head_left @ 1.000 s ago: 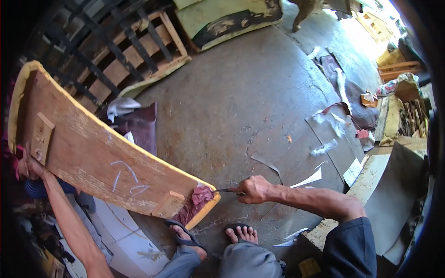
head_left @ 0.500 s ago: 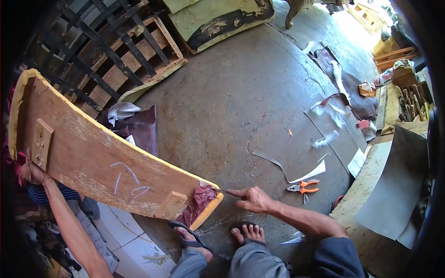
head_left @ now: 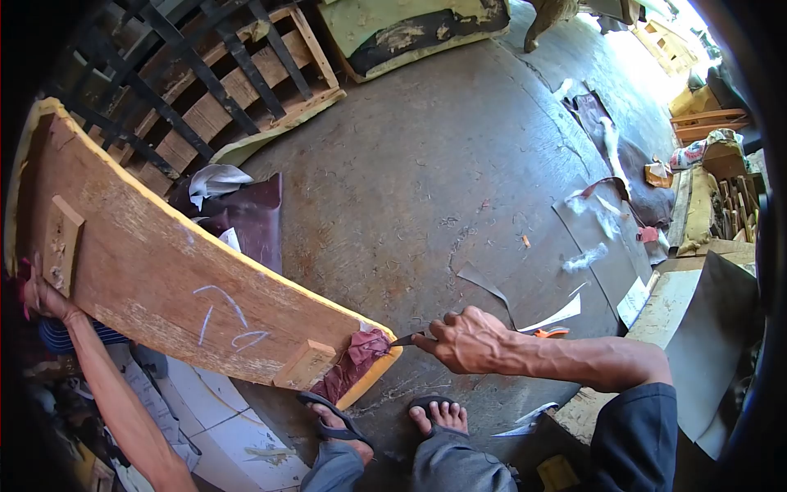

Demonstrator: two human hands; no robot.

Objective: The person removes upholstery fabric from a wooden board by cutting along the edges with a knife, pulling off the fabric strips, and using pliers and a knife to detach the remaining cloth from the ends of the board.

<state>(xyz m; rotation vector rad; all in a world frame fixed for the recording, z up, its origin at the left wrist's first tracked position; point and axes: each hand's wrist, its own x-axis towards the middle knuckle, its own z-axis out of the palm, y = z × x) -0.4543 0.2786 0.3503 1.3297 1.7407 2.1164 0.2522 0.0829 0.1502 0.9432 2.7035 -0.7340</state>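
Observation:
A curved wooden panel [head_left: 156, 238] edged with yellow foam slants across the left side, chalk marks on its face. My left hand [head_left: 47, 297] grips its lower edge at the far left, beside a nailed wood block [head_left: 61, 246]. Crumpled maroon fabric [head_left: 366, 348] lies over the panel's right end, near a second wood block [head_left: 305, 365]. My right hand [head_left: 471, 338] is closed around a knife [head_left: 403, 339] with a thin dark blade; its handle is hidden in the fist. The blade's tip touches or nearly touches the foam corner beside the fabric.
Orange-handled pliers [head_left: 552, 332] lie partly behind my right forearm. Maroon sheet material [head_left: 250, 213] rests on the floor beyond the panel. A slatted wooden frame [head_left: 221, 90] with black straps stands at upper left. Scraps and white stuffing [head_left: 586, 257] lie to the right, near a grey sheet [head_left: 709, 344].
My right hand has turned and its forearm has swung up, now covering most of the pliers; the knife blade shows more clearly at the foam corner. My left hand still holds the panel.

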